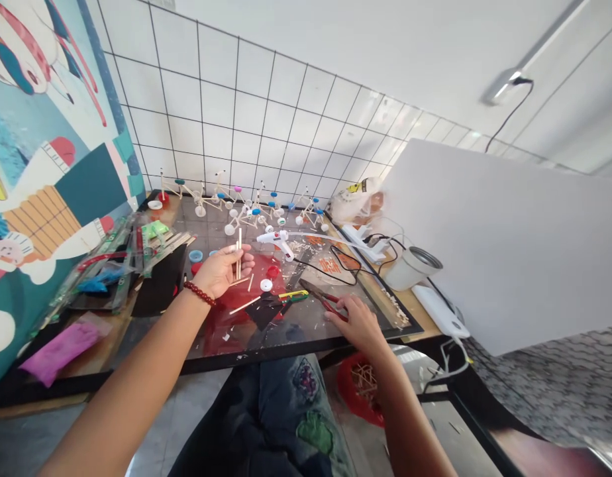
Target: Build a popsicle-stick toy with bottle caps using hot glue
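Note:
My left hand [221, 268] is closed around short pale wooden sticks [239, 255], held upright above the table. On the right, my right hand [358, 319] grips the red handles of pliers [320, 295], whose dark jaws point left over the tabletop. Between the hands lie a white bottle cap [266, 285], a red cap [273, 272], a yellow-green utility knife [293, 295] and a black scrap [263, 313]. A loose stick [245, 305] rests nearby. Just beyond, a white glue gun [279, 242] sits with its cord trailing right.
Several small stick-and-bottle-cap models [256, 211] stand along the back by the wire grid. Bagged materials [107, 271] and a pink packet [62, 348] lie left. A power strip [368, 245] and white cylinder [414, 266] stand right. Below is a red basin [346, 391] of sticks.

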The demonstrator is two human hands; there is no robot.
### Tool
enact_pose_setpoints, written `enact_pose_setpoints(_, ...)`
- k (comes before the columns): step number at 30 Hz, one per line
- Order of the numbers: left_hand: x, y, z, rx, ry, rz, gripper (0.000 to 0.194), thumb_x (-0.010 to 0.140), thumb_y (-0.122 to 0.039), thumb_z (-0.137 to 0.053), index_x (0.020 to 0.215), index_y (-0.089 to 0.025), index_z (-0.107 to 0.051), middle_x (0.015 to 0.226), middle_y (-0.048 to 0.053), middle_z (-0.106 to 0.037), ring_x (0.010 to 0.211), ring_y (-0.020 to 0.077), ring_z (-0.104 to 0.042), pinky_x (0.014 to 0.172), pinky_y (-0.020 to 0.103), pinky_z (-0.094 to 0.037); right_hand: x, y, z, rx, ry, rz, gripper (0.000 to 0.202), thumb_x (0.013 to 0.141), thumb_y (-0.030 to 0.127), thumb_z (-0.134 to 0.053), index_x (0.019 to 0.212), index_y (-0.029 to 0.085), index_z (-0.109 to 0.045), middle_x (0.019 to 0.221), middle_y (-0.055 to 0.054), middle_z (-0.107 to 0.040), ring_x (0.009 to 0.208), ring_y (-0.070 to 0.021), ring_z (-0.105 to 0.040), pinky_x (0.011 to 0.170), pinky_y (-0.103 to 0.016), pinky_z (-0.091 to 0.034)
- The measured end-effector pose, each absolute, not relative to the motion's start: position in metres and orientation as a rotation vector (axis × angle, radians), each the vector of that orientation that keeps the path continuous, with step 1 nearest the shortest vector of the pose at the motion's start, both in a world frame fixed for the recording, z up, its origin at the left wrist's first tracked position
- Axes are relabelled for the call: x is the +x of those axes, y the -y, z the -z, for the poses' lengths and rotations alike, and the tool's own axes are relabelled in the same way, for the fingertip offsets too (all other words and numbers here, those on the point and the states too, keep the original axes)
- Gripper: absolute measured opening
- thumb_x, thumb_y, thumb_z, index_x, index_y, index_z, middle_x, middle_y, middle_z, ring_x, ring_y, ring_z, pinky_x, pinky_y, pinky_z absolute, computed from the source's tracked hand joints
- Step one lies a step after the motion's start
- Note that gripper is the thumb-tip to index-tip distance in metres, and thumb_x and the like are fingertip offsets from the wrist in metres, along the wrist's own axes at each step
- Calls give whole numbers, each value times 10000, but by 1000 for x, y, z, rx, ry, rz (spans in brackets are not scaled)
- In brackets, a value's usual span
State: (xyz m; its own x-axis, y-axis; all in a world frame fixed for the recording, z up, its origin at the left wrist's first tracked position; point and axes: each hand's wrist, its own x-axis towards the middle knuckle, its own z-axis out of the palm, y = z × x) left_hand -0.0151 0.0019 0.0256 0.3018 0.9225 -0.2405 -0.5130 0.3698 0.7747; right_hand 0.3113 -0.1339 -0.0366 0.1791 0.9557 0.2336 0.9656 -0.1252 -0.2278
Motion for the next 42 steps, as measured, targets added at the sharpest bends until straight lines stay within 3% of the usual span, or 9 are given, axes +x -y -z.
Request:
enact_pose_setpoints(6, -19, -7, -21, 684, -764, -1074, 154, 873, -36, -549, 950, -89, -671, 696, 59, -678, 548, 116, -642, 534, 217, -540, 283, 119, 25, -1781, 1989, 115, 251, 907, 278, -528, 1118, 196, -637, 1278, -144, -634, 1178, -277, -595, 977, -405, -446)
enact_pose_setpoints(10, -23, -11, -22, 646, -796, -1129, 176, 894, -26, -509, 931, -95, -666, 675, 55, -678, 545, 119, -648, 543, 224, -550, 271, 106, 7, -2084, 2041, 151, 443, 834, 270, -632, 1258, 156, -571, 1322, -195, -608, 1198, -342, -576, 936, -421, -436)
enact_pose_setpoints(14, -30, -14, -25, 579, -799, -1218, 179, 905, -32, -493, 909, -97, -660, 654, 43, -668, 508, 102, -622, 510, 204, -529, 290, 113, 5, -2376, 2024, -64, 336, 849, 348, -619, 1099, 125, -600, 1006, -169, -703, 939, -299, -664, 742, -338, -431)
enact_pose_setpoints(20, -25, -10, -23, 611, -714, -1098, 176, 888, -24, -512, 932, -94, -668, 710, 80, -704, 606, 153, -696, 611, 272, -592, 307, 118, 15, -2205, 2046, 115, 176, 895, 278, -488, 811, 192, -615, 830, -81, -658, 726, -212, -613, 625, -301, -355)
enact_pose_setpoints(24, -10, 2, -19, 704, -716, -944, 171, 887, -34, -528, 942, -78, -683, 731, 106, -714, 612, 167, -705, 587, 274, -594, 306, 120, 0, -2063, 1701, -586, 289, 843, 414, -580, 648, 201, -561, 546, 19, -511, 545, -153, -499, 557, -280, -342)
enact_pose_setpoints(29, 6, 18, -14, 781, -681, -755, 143, 883, -62, -554, 916, -73, -693, 707, 113, -707, 600, 181, -711, 563, 263, -585, 286, 123, -25, -1512, 1270, -1418, 372, 671, 506, -782, 813, 173, -698, 792, -50, -690, 697, -163, -624, 679, -319, -507)
enact_pose_setpoints(32, 11, 22, -9, 814, -657, -675, 124, 864, -81, -599, 935, -77, -701, 737, 116, -716, 589, 166, -706, 545, 236, -572, 272, 117, -31, -1434, 1242, -1551, 418, 618, 442, -844, 917, 168, -743, 901, -63, -713, 734, -156, -639, 708, -314, -516)
enact_pose_setpoints(36, 15, 23, -4, 837, -655, -610, 109, 844, -86, -630, 928, -80, -698, 716, 108, -712, 553, 160, -693, 511, 226, -558, 258, 107, -35, -1433, 1383, -1511, 388, 647, 426, -818, 913, 153, -745, 786, -11, -673, 616, -104, -550, 620, -255, -441)
enact_pose_setpoints(42, 19, 26, -3, 844, -670, -601, 94, 852, -87, -621, 927, -87, -678, 691, 97, -708, 531, 145, -677, 474, 194, -526, 247, 104, -42, -1523, 1574, -1369, 337, 691, 405, -773, 920, 163, -722, 701, 15, -613, 614, -113, -483, 582, -247, -368)
